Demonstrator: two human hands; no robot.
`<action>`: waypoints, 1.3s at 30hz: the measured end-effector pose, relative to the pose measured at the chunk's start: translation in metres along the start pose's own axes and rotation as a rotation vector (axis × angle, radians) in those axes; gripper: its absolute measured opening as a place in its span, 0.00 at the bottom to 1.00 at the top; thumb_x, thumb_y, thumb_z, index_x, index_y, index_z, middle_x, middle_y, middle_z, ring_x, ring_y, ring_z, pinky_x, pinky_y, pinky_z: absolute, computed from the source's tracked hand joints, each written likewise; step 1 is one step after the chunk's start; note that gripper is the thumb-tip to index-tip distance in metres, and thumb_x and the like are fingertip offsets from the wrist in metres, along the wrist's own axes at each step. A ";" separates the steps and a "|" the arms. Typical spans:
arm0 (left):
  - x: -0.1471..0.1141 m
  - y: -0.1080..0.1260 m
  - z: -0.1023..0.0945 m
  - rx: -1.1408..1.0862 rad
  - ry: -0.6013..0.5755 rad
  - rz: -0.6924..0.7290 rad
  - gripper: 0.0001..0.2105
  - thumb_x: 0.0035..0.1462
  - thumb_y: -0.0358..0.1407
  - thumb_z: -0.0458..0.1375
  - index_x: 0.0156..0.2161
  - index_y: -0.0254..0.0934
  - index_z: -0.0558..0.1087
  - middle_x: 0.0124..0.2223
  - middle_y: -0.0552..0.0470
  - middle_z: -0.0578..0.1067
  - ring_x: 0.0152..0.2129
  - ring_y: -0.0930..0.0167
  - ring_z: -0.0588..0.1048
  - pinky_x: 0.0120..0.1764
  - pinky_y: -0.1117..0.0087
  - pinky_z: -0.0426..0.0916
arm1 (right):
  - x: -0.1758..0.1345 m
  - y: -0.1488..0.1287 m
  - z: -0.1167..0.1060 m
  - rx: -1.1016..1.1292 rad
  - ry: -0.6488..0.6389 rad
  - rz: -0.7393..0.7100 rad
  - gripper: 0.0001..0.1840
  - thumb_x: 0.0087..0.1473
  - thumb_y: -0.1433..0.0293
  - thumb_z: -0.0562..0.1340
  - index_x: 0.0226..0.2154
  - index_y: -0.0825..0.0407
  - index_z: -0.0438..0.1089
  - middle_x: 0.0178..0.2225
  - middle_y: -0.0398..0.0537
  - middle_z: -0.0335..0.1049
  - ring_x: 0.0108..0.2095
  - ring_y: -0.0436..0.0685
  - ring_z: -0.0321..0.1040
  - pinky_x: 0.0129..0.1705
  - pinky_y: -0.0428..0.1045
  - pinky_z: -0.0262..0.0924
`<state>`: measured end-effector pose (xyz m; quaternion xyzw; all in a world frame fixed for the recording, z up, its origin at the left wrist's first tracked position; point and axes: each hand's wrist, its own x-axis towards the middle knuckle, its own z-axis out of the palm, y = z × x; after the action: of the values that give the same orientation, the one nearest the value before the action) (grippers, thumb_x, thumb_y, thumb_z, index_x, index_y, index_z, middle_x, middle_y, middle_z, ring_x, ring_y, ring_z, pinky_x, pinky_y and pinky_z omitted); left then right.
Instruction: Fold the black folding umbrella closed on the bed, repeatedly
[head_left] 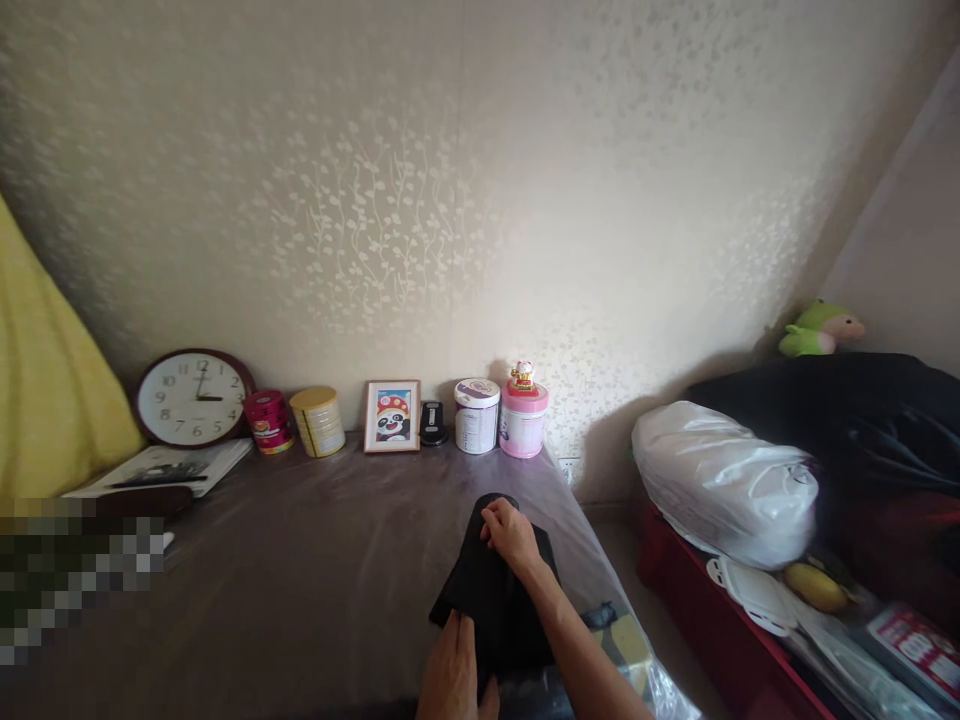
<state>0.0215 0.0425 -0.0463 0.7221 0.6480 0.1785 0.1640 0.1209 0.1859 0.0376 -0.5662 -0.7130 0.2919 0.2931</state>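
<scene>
A piece of black cloth (491, 600), possibly a folded garment or bag, lies near the right end of the table in front of me. My right hand (514, 535) is over its upper part, the fingers curled in a pinch on the fabric. Lower down, my left hand (451, 668) is at the cloth's left edge. Its fingers are together, with their tips against the fabric and the thumb on the near side. The cloth hides part of what lies under it.
Along the wall stand a clock (193, 400), a magenta can (268, 422), a yellow can (319, 422), a framed panda picture (392, 416) and two tubs (477, 418), one topped by a figurine (523, 377). A white plastic bag (724, 485) rests on a red box (694, 580) at right.
</scene>
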 end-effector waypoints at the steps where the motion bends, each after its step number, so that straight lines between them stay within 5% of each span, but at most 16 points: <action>1: -0.002 -0.005 0.004 0.021 0.025 0.011 0.31 0.46 0.32 0.50 0.56 0.19 0.54 0.57 0.29 0.62 0.55 0.58 0.61 0.54 0.61 0.61 | -0.003 -0.001 0.000 -0.033 -0.004 -0.023 0.09 0.55 0.69 0.50 0.30 0.50 0.65 0.22 0.38 0.73 0.20 0.46 0.67 0.26 0.41 0.54; 6: -0.010 -0.010 0.006 0.139 0.429 0.065 0.20 0.50 0.34 0.51 0.50 0.29 0.63 0.49 0.37 0.70 0.48 0.62 0.70 0.48 0.63 0.68 | -0.018 -0.007 0.002 -0.183 -0.039 -0.145 0.10 0.56 0.70 0.51 0.30 0.49 0.67 0.27 0.39 0.76 0.31 0.49 0.70 0.32 0.42 0.54; 8: -0.007 -0.003 0.000 0.183 0.453 0.175 0.21 0.49 0.35 0.52 0.50 0.33 0.64 0.51 0.39 0.69 0.47 0.63 0.70 0.46 0.63 0.69 | -0.024 -0.009 0.004 -0.225 -0.049 -0.192 0.10 0.56 0.70 0.51 0.31 0.48 0.67 0.28 0.39 0.76 0.33 0.50 0.70 0.34 0.42 0.54; 11: 0.001 0.008 -0.007 0.230 0.366 0.231 0.29 0.46 0.33 0.53 0.56 0.35 0.57 0.59 0.40 0.60 0.54 0.58 0.63 0.51 0.58 0.66 | -0.030 -0.010 0.005 -0.292 -0.055 -0.264 0.11 0.57 0.70 0.51 0.33 0.49 0.68 0.29 0.40 0.75 0.36 0.51 0.69 0.36 0.42 0.54; 15: 0.009 0.022 -0.009 0.193 0.094 0.072 0.41 0.36 0.26 0.53 0.61 0.32 0.48 0.64 0.41 0.47 0.60 0.56 0.50 0.57 0.55 0.57 | -0.038 -0.008 0.000 -0.250 -0.091 -0.365 0.11 0.57 0.70 0.52 0.35 0.47 0.70 0.29 0.38 0.75 0.36 0.51 0.67 0.37 0.42 0.56; 19: 0.012 0.031 -0.009 0.182 -0.036 -0.071 0.46 0.30 0.21 0.51 0.61 0.28 0.44 0.65 0.43 0.40 0.61 0.57 0.42 0.60 0.58 0.51 | -0.050 0.003 -0.009 -0.116 -0.084 -0.511 0.14 0.59 0.67 0.51 0.36 0.46 0.72 0.34 0.40 0.75 0.38 0.51 0.66 0.42 0.45 0.57; 24: 0.013 0.033 -0.008 0.158 -0.006 -0.079 0.43 0.33 0.19 0.48 0.61 0.28 0.44 0.64 0.46 0.40 0.61 0.61 0.43 0.61 0.60 0.49 | -0.045 0.022 -0.008 -0.151 -0.040 -0.605 0.15 0.59 0.67 0.51 0.40 0.47 0.72 0.46 0.45 0.71 0.54 0.56 0.57 0.57 0.55 0.47; 28: 0.013 0.037 -0.014 0.145 -0.071 -0.129 0.43 0.33 0.18 0.47 0.61 0.29 0.42 0.65 0.46 0.38 0.62 0.63 0.42 0.60 0.63 0.48 | -0.013 0.031 -0.003 -0.211 -0.021 -0.555 0.16 0.60 0.69 0.50 0.42 0.47 0.70 0.48 0.45 0.70 0.56 0.55 0.55 0.60 0.59 0.38; 34: 0.014 0.048 -0.026 0.153 -0.162 -0.230 0.45 0.33 0.14 0.47 0.61 0.32 0.39 0.65 0.38 0.39 0.61 0.62 0.46 0.59 0.64 0.51 | 0.028 0.036 -0.007 -0.279 0.048 -0.367 0.16 0.59 0.70 0.50 0.46 0.50 0.68 0.51 0.49 0.66 0.56 0.57 0.55 0.57 0.58 0.47; 37: 0.013 0.048 -0.025 0.135 -0.155 -0.268 0.44 0.35 0.15 0.46 0.61 0.33 0.39 0.65 0.38 0.43 0.61 0.62 0.48 0.58 0.65 0.51 | 0.016 0.035 -0.011 -0.259 0.177 -0.344 0.17 0.59 0.70 0.50 0.47 0.53 0.67 0.50 0.53 0.67 0.53 0.58 0.59 0.54 0.56 0.52; 39: 0.012 0.046 -0.025 0.107 -0.130 -0.244 0.44 0.35 0.16 0.47 0.61 0.31 0.39 0.64 0.37 0.45 0.61 0.61 0.49 0.58 0.65 0.50 | -0.001 0.036 -0.011 -0.200 0.229 -0.458 0.16 0.59 0.69 0.49 0.45 0.52 0.68 0.47 0.52 0.69 0.51 0.56 0.61 0.54 0.54 0.53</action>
<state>0.0511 0.0500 -0.0028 0.6556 0.7276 0.0753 0.1875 0.1517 0.1927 0.0180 -0.4457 -0.8098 0.0804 0.3730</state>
